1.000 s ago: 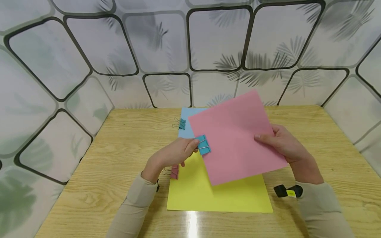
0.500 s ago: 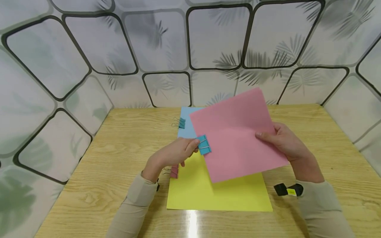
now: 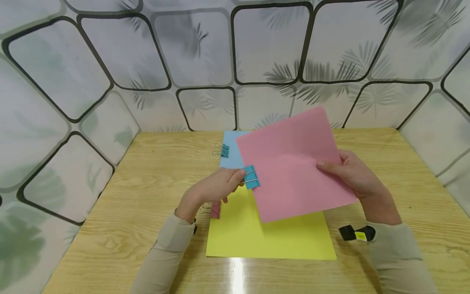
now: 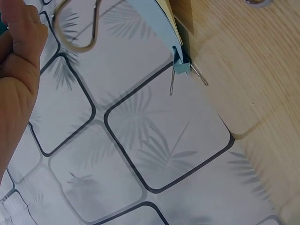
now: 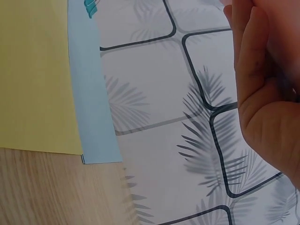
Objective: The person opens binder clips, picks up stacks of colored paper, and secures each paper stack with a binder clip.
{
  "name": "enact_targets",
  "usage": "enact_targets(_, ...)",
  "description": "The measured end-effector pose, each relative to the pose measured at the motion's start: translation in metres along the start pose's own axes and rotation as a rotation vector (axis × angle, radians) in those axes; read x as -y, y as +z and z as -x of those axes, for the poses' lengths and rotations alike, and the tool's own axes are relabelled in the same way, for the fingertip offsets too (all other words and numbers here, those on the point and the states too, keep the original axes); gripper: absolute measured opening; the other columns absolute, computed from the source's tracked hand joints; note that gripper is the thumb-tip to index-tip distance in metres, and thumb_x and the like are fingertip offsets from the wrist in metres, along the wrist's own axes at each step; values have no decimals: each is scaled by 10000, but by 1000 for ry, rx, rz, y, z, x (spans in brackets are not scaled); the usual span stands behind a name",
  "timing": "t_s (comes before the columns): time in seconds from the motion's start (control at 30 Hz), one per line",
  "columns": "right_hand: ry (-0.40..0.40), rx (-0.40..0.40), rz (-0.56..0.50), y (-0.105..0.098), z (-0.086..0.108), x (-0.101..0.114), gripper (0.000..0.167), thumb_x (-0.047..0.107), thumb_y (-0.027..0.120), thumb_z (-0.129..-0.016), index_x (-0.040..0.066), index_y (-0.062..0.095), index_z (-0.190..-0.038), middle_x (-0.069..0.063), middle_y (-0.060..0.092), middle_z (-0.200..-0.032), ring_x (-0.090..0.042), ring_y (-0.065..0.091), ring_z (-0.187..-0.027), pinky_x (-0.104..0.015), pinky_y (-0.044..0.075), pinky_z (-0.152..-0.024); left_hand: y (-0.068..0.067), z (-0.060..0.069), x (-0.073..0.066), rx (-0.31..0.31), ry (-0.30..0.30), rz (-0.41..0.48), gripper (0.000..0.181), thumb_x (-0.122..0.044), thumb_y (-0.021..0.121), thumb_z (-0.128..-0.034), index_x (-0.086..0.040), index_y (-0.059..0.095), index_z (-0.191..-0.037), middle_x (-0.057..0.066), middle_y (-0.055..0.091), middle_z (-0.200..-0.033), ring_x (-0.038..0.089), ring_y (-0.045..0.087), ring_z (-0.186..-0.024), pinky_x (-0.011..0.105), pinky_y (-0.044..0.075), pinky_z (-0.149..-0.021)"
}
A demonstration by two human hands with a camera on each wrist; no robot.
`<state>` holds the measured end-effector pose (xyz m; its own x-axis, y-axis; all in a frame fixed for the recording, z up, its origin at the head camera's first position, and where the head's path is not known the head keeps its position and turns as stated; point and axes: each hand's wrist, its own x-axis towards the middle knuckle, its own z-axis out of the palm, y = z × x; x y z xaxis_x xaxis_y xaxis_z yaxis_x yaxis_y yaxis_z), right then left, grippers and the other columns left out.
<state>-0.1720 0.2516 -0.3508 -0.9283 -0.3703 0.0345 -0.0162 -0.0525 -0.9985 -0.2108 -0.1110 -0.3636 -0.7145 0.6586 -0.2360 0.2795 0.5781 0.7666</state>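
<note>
Above the table, a pink sheet of paper is held tilted between both hands. A bright blue binder clip sits on its left edge. My left hand pinches this clip by its handle end. At the sheet's right edge, my right hand grips the paper, thumb on top. Below lies yellow paper, with a pink binder clip at its left edge. Light blue paper shows behind, carrying a teal binder clip. The pink sheet covers part of both.
The papers lie on a wooden table. A patterned wall covering rises behind it and at both sides. In the right wrist view, the light blue paper extends past the yellow paper at the table's far edge.
The pink sheet has shifted slightly up and to the right, with the right hand moving along. The left hand keeps its pinch on the blue binder clip.
</note>
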Motion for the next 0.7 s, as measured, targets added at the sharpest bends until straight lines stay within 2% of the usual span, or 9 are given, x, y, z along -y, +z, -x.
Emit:
enact_targets(0.13, 2, 7, 3, 0, -1, 1, 241, 21, 493, -1029, 136, 695, -1093, -53, 740, -869, -228, 731, -666, -354, 581, -553, -2, 0, -1, -3, -1, 10, 595, -484, 274, -1075, 8, 590, -1187, 166, 565, -923, 407, 582, -889, 430, 567, -635)
enact_targets(0.37, 19, 7, 13, 1, -2, 1, 225, 26, 501, -1027, 138, 685, -1091, -47, 739, -879, -229, 734, -678, -356, 585, -569, -7, 6, 5, 33, 66, 71, 453, -493, 465, -1026, -49, 557, -1031, 152, 574, -933, 384, 585, -793, 461, 575, -635)
enact_targets(0.57, 10, -11, 17, 1, 0, 2, 224, 27, 498, -1029, 143, 683, -1081, -41, 736, -865, -217, 731, -668, -343, 582, -558, -16, 11, 9, 99, 156, 171, 376, -356, 538, -1021, -35, 558, -1214, 167, 568, -1038, 430, 566, -979, 446, 578, -767)
enact_targets(0.7, -11, -3, -6, 0, 0, 2, 242, 13, 487, -1029, 140, 682, -1094, -37, 733, -890, -216, 736, -694, -348, 586, -571, -20, 13, 10, 103, 193, 236, 383, -310, 535, -1029, 5, 535, -1246, 161, 539, -1049, 463, 525, -1026, 411, 566, -826)
